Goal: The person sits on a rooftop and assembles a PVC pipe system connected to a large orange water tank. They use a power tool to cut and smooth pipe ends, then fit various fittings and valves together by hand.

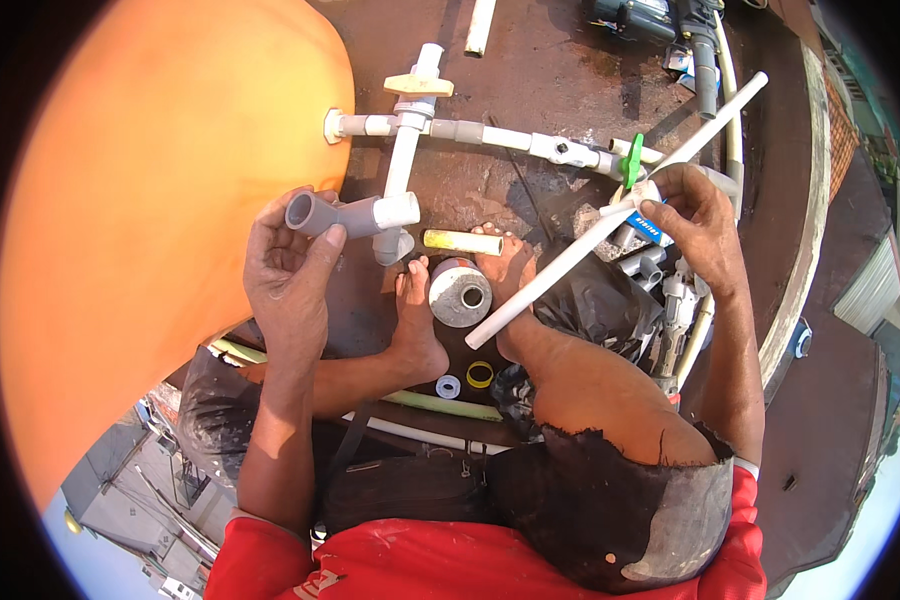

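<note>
A round can [449,309] is flanked by bare feet [416,325], valved PVC pipework [456,131] laid beyond. A grey pipe fitting [353,218] is clasped in the left hand [288,260]; a long white pipe [553,267] is pinched by the right hand [705,222].

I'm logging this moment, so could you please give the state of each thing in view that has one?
Left hand, gripping gray fitting
Gray fitting, white stub fitted, left end open
Right hand, holding long white pipe
Long white pipe, slanted, lower end free
Yellow valve handle, turned crosswise
Can, upright, apparently uncapped
Yellow-stained pipe piece, unconnected
</note>
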`<state>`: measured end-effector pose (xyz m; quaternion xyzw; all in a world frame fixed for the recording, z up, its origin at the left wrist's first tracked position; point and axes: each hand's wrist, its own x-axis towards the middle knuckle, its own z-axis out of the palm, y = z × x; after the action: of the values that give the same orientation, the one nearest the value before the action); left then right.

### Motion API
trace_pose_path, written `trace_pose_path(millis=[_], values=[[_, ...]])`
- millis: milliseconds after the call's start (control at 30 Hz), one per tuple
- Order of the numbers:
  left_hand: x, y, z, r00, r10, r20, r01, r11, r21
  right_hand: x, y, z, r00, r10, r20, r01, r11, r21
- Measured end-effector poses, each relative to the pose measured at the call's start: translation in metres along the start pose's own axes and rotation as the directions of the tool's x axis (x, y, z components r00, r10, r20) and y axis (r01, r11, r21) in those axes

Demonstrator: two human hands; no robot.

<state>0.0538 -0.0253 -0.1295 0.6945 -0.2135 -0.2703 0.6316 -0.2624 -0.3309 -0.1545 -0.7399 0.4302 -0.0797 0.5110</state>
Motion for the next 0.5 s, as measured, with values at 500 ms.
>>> trace_pose_path(millis=[500], values=[[0.004,0.005,0.042,0.995,-0.095,0.016,0.096,0.995,-0.041,0.0,0.02,0.204,0.492,-0.274,0.826,0.738,0.634,-0.23]])
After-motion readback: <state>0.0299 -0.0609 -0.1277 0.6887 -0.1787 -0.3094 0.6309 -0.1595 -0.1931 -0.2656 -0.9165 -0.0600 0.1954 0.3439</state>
